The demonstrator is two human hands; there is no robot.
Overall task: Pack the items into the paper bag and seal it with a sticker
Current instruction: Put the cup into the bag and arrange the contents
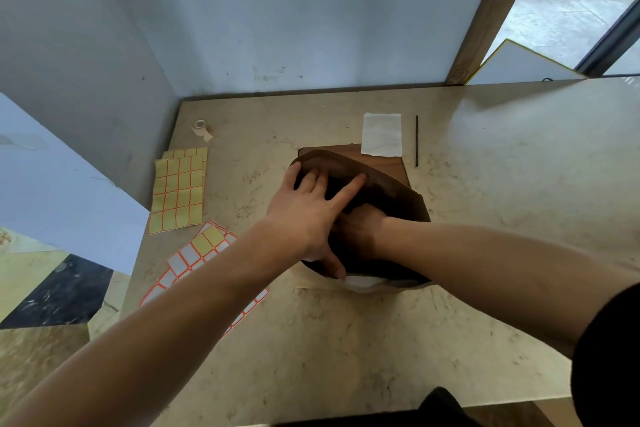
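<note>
A brown paper bag (408,208) stands open in the middle of the table. My left hand (308,211) lies over its mouth, fingers spread on the far rim and thumb on the near rim, holding the bag open. My right hand (360,229) is pushed down inside the bag; its fingers are hidden, so I cannot see what it holds. Something white (363,282) shows under the bag's near edge. A white folded napkin (381,134) and a thin black stick (416,140) lie behind the bag. Yellow sticker sheets (178,189) lie to the left.
A second, partly used sticker sheet (194,258) lies under my left forearm. A small roll of tape (201,128) sits at the back left. White walls close off the back and left of the beige table (502,166). A wooden post (485,17) stands at the back right.
</note>
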